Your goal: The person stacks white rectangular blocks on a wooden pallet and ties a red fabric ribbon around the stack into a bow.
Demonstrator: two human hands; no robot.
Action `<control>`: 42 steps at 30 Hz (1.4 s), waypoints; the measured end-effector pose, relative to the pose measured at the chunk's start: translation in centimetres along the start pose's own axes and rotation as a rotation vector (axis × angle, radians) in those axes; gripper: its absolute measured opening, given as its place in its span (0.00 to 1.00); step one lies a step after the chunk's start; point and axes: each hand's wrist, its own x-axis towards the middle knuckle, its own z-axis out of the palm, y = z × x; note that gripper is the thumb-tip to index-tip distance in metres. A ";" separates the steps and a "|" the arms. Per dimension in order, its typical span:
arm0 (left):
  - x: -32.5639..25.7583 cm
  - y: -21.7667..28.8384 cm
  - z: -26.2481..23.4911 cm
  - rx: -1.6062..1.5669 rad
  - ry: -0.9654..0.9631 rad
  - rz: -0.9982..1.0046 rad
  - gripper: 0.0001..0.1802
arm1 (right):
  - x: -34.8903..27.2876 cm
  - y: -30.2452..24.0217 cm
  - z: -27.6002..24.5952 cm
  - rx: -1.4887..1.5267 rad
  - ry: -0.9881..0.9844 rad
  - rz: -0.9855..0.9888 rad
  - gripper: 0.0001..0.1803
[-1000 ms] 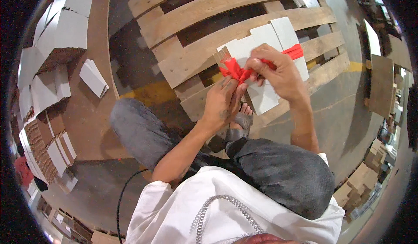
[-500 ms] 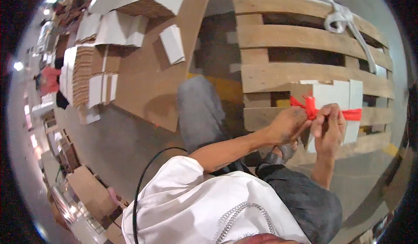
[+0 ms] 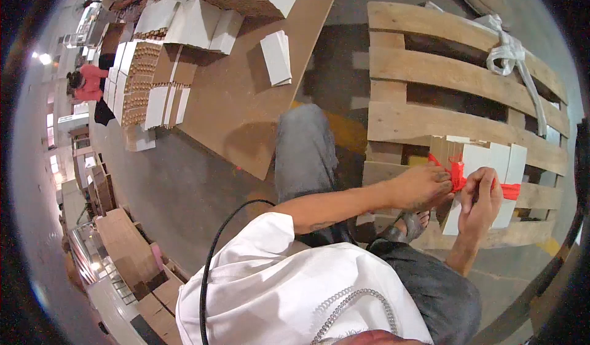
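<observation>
One red strip [image 3: 457,178] crosses a bundle of white-faced cardboard pieces [image 3: 476,155] on the near side of a wooden pallet [image 3: 430,122], its bunched part between your two hands. Your left hand [image 3: 423,186] closes on that part by the bundle's left edge; your right hand [image 3: 482,200], fingers curled and pinched, grips the strip just beside it, fingertips partly hidden. Should either hand ease off too soon, the strip would likely slacken and let the pieces slide apart; a hard, uneven pull could crease the cardboard or tear the thin-looking material. The uneven far edge suggests the pieces could shift under tension. Your sandalled foot [image 3: 399,229] is near the bundle, perhaps close enough to nudge it. Farther along the pallet lies a knotted white strap [image 3: 507,56]; to your left, a brown sheet [image 3: 221,111] carries a small stack of white cards [image 3: 276,58], with stacks of corrugated board [image 3: 140,80] beyond.
</observation>
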 end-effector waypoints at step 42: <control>12.7 10.9 -1.3 -0.026 -0.479 -0.304 0.23 | -9.7 -3.5 -9.8 0.705 0.452 -0.095 0.27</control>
